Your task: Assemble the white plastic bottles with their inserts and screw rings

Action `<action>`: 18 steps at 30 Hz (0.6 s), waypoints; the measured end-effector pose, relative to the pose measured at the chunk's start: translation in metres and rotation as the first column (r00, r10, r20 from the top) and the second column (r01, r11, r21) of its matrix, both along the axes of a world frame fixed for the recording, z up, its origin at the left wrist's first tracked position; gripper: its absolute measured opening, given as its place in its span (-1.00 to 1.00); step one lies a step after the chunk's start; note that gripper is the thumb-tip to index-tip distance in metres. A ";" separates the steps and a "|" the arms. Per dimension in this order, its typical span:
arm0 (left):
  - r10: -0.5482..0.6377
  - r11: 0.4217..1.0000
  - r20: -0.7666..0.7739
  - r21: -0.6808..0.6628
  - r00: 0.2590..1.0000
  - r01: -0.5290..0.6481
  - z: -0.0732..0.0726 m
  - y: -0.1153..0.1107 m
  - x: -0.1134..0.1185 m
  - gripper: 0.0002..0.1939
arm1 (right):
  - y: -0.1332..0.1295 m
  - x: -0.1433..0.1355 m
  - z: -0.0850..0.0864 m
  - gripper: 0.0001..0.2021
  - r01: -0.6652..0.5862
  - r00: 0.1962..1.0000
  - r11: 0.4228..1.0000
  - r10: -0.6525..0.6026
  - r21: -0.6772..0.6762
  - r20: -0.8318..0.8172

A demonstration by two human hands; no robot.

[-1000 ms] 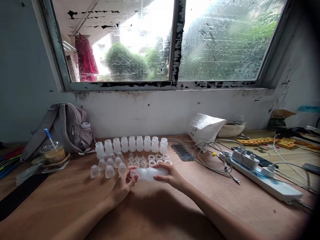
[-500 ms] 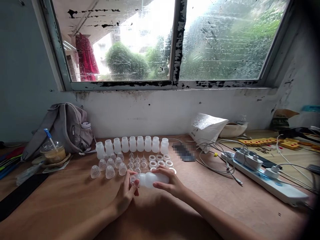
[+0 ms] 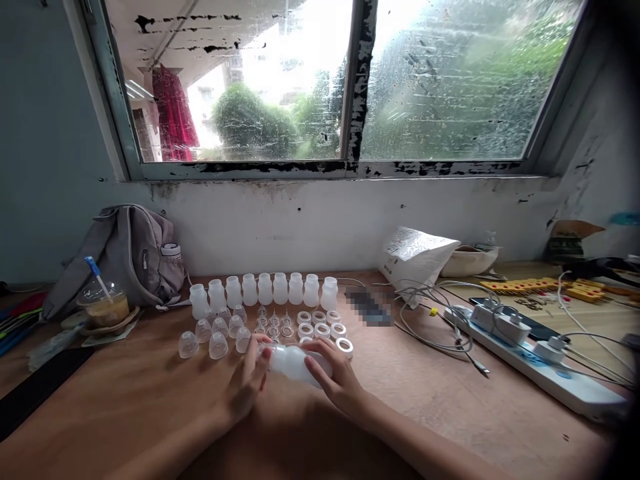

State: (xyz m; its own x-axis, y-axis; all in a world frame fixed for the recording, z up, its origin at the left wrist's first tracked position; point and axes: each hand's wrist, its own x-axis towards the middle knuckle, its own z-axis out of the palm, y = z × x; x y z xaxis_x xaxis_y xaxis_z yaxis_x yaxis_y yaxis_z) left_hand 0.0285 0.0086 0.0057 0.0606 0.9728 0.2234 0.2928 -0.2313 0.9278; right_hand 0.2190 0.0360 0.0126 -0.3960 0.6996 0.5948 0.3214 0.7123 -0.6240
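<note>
A frosted white baby bottle [image 3: 291, 363] lies nearly level between my two hands, just above the near side of the table. My right hand [image 3: 340, 377] is wrapped round its base end. At the other end, my left hand [image 3: 250, 375] grips a clear cap over the bottle's top, partly hidden by the fingers. Beyond my hands stand clear dome caps [image 3: 218, 345] on the left. Teats [image 3: 273, 321] fill the middle, and white collar rings [image 3: 321, 329] lie on the right. Behind them is a row of open frosted bottles [image 3: 265, 289].
A grey backpack [image 3: 130, 257] and an iced drink cup [image 3: 104, 305] stand at the left. To the right are a blurred-out dark object [image 3: 373, 308], tangled cables [image 3: 430, 327], a white bag [image 3: 415, 257] and a power strip [image 3: 530, 360]. A window is above.
The bottle has tilted, its base end lower and nearer to me. Both hands have shifted slightly to the left and stay on it.
</note>
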 end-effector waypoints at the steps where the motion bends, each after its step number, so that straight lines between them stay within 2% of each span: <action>1: 0.011 1.000 -0.005 -0.023 1.000 -0.011 0.003 0.005 -0.003 -0.63 | 0.000 -0.002 -0.001 -0.81 -0.013 1.000 1.000 0.013 -0.026 0.006; 4: 0.075 0.997 -0.072 0.002 0.995 -0.075 0.019 0.017 -0.016 -0.61 | 0.001 -0.005 -0.004 -0.76 -0.066 0.997 0.993 0.068 -0.101 0.018; 7: 0.162 0.984 -0.288 0.120 0.944 -0.132 0.050 0.022 -0.044 -0.60 | 0.006 -0.003 -0.009 -0.71 -0.061 0.998 0.992 0.063 -0.114 0.015; 10: 0.332 0.940 -0.520 0.248 0.787 -0.233 0.086 0.027 -0.090 -0.57 | 0.015 0.002 -0.011 -0.73 0.011 1.000 0.992 -0.013 -0.127 -0.015; 12: 0.460 0.886 -0.596 0.357 0.659 -0.295 0.104 0.034 -0.126 -0.57 | 0.020 0.004 -0.010 -0.75 0.052 0.998 0.991 -0.056 -0.125 -0.029; 13: 0.520 0.852 -0.607 0.415 0.601 -0.319 0.109 0.039 -0.142 -0.57 | 0.022 0.004 -0.009 -0.76 0.068 0.997 0.991 -0.072 -0.118 -0.028; 15: 0.583 0.812 -0.615 0.466 0.531 -0.352 0.111 0.049 -0.172 -0.58 | 0.023 0.004 -0.007 -0.78 0.091 0.996 0.990 -0.093 -0.108 -0.012; 18: 0.572 0.819 -0.672 0.438 0.471 -0.369 0.099 0.065 -0.200 -0.58 | 0.021 0.003 -0.007 -0.79 0.089 0.996 0.990 -0.088 -0.109 0.008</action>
